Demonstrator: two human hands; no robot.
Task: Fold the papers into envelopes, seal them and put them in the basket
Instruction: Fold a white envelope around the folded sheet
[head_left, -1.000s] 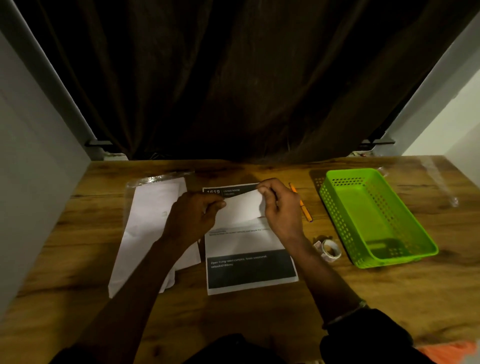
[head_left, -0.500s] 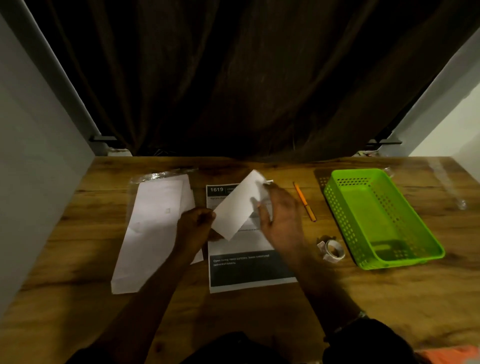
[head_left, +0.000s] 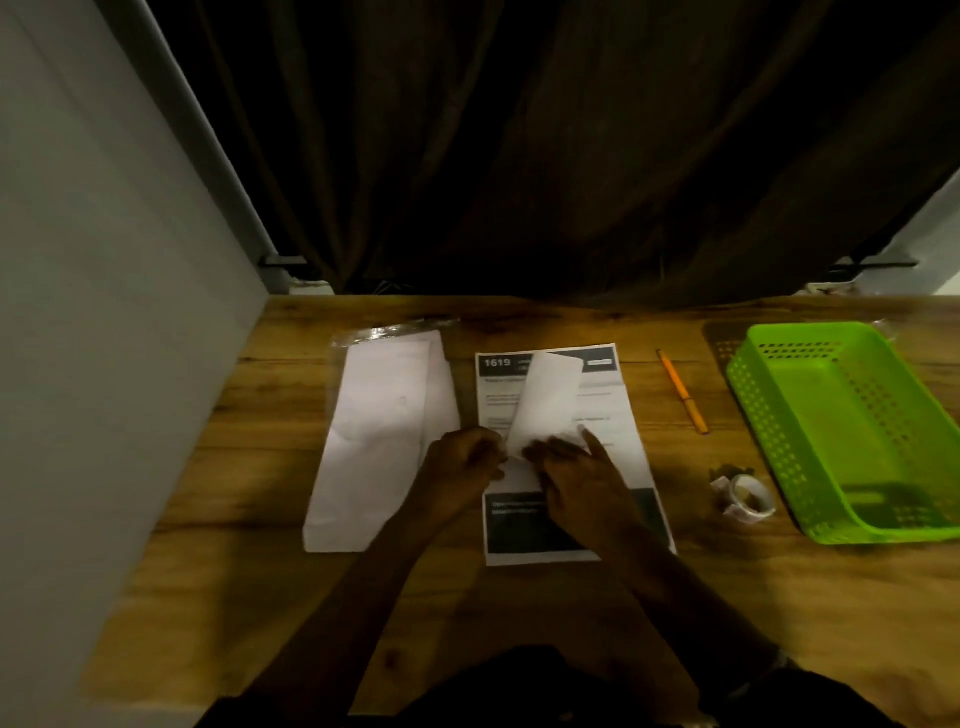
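A white folded paper stands on end, tilted, over a printed sheet with dark bands that lies flat on the wooden table. My left hand pinches the folded paper's lower left corner. My right hand holds its lower edge from the right, one finger stretched out. A stack of white paper sheets lies to the left, partly on a clear plastic sleeve. The green perforated basket stands at the far right with nothing in it.
An orange pen lies between the printed sheet and the basket. A roll of tape sits near the basket's front left corner. A grey wall runs along the left table edge; a dark curtain hangs behind.
The folded paper has turned from lying crosswise to standing nearly lengthwise. Both hands have slid down to its near end and come close together.
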